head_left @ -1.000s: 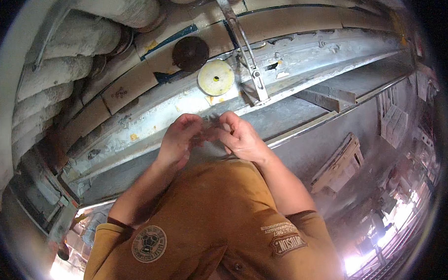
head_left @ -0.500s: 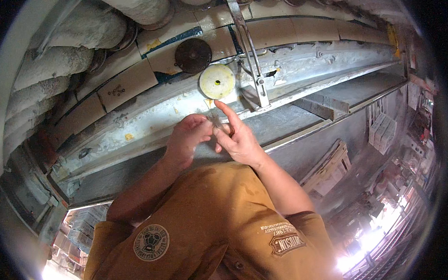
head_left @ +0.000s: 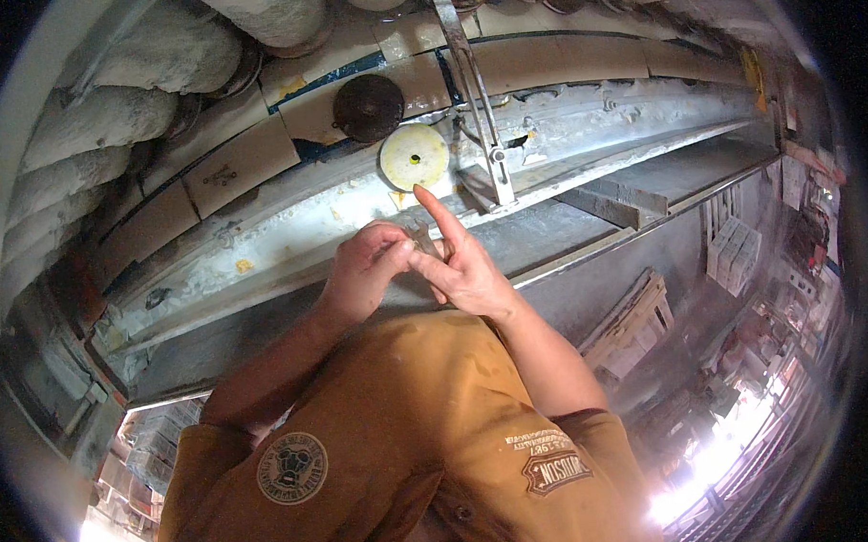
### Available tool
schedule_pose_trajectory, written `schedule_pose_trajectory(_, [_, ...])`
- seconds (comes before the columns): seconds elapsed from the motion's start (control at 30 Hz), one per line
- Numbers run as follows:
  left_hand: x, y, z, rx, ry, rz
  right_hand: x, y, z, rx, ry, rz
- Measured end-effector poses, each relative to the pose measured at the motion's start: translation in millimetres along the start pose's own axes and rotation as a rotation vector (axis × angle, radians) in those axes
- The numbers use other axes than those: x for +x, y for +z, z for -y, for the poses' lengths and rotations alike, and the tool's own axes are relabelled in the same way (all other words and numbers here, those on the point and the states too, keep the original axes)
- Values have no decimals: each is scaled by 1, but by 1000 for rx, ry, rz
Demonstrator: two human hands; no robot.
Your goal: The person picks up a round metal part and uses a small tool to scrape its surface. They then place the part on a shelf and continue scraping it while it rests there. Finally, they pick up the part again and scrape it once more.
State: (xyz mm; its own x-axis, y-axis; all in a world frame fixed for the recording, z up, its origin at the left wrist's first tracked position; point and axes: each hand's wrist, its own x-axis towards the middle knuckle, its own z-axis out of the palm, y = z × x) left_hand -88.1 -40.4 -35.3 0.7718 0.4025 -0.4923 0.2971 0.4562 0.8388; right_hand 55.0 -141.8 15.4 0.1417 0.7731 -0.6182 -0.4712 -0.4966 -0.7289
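- No real containers up close; the only box-like stuff is a stack of pale cartons point(head_left: 735, 253) way off at the right edge, and what's in them can't be seen.
- Left hand point(head_left: 367, 271) sits dead centre of the frame, fingers curled in tight, pinching something small at the fingertips. The small thing point(head_left: 421, 238) looks pale and thin, right where the two hands meet, but it's too tiny to say what it is.
- Right hand point(head_left: 467, 270) is just to the right of it and touching it. Index finger point(head_left: 436, 214) sticks straight up toward the top of the frame, the other fingers are loosely bent against the left hand's fingertips. So half open, and I honestly can't tell if it's gripping the small thing or only steadying it.
- Just above the raised finger there's a round yellowish disc point(head_left: 414, 157) with a small hole in the middle, near the fingertip but not touching.
- Up and left of that, a dark round disc point(head_left: 368, 108), close beside the yellow one.
- A metal bracket point(head_left: 476, 97) runs down from the top centre, just right of the discs.
- A long dusty grey beam point(head_left: 260, 229) crosses behind both hands.
- Fat wrapped pipes point(head_left: 132, 109) fill the upper left.
- Tan work shirt point(head_left: 401, 435) with patches takes the lower middle.
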Motion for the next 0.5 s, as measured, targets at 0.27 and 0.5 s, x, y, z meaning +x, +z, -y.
schedule_pose_trajectory(0.27, [5,-6,-13,-405,-357,174,0,-5,-4,-490,-75,-202])
schedule_pose_trajectory(0.5, [3,-12,-16,-336,-417,309,-1,-8,-7,-421,-119,-126])
